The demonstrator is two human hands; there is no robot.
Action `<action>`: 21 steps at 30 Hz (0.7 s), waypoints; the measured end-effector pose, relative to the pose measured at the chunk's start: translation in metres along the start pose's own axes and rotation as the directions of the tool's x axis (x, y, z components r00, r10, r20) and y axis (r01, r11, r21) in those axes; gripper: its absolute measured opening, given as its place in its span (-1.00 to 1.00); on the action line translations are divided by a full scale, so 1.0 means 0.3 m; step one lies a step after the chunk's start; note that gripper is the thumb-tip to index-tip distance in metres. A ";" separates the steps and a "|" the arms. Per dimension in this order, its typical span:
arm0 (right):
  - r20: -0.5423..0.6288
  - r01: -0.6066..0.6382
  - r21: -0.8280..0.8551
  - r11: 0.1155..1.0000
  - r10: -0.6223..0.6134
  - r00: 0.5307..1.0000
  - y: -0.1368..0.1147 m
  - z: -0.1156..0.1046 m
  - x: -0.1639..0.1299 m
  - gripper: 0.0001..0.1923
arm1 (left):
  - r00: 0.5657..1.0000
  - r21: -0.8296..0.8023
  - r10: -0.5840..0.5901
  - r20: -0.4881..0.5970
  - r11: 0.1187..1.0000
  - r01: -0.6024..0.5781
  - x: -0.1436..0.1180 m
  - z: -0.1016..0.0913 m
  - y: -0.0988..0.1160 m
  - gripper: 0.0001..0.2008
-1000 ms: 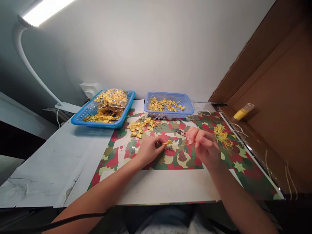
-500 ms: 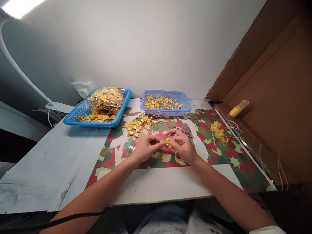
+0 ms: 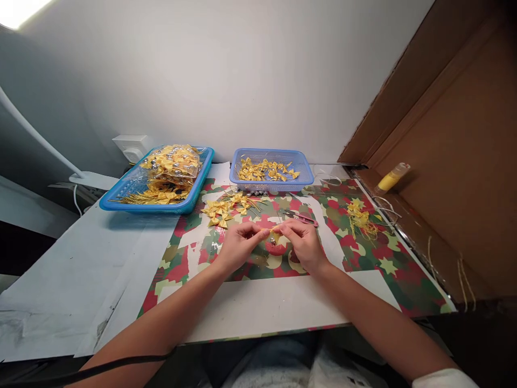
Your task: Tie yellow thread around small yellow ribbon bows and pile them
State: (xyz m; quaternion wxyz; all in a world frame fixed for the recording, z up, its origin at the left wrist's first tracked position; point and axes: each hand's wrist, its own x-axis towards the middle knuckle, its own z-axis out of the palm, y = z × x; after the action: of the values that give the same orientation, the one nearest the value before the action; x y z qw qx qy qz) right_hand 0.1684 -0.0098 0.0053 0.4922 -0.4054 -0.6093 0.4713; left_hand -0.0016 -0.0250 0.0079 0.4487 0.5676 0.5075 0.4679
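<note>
Between my two hands is a small yellow ribbon bow (image 3: 274, 230), largely covered by the fingers. My left hand (image 3: 239, 245) pinches its left side with thumb and fingertips. On the other side my right hand (image 3: 306, 247) pinches it the same way. Small silver bells (image 3: 273, 242) show just below the bow; whether they are attached cannot be made out. Beyond my left hand lies a loose pile of yellow bows (image 3: 220, 211) with gold wire stems. Pink-handled snips (image 3: 307, 220) rest on the mat behind my right hand.
A blue basket (image 3: 189, 205) at the left holds bagged bows and stems. A lilac-blue basket (image 3: 271, 187) with bows stands against the wall. Yellow thread scraps (image 3: 361, 218) lie at right, near a yellow-filled bottle (image 3: 391, 179) beside the cardboard (image 3: 452, 161).
My right fingers have lowered and closed in on the bow, which is now more covered. The silver bells show more clearly below it. The view has shifted slightly.
</note>
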 end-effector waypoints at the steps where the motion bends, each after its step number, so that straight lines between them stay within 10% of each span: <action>1: -0.005 -0.003 0.011 1.000 0.003 1.000 -0.001 0.002 -0.001 -0.75 | 1.000 -0.017 -0.005 -0.012 1.000 0.005 -0.001 0.003 -0.002 -0.65; 21: 0.111 -0.002 0.042 0.999 -0.003 0.994 -0.014 0.006 -0.007 -0.73 | 0.999 -0.202 -0.049 -0.023 0.978 0.044 -0.009 0.011 -0.001 -0.75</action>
State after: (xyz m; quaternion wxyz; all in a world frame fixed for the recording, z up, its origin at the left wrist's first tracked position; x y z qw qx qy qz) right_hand 0.1670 -0.0132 0.0089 0.4663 -0.3678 -0.6257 0.5058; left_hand 0.0015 -0.0279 0.0068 0.5076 0.5007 0.4769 0.5140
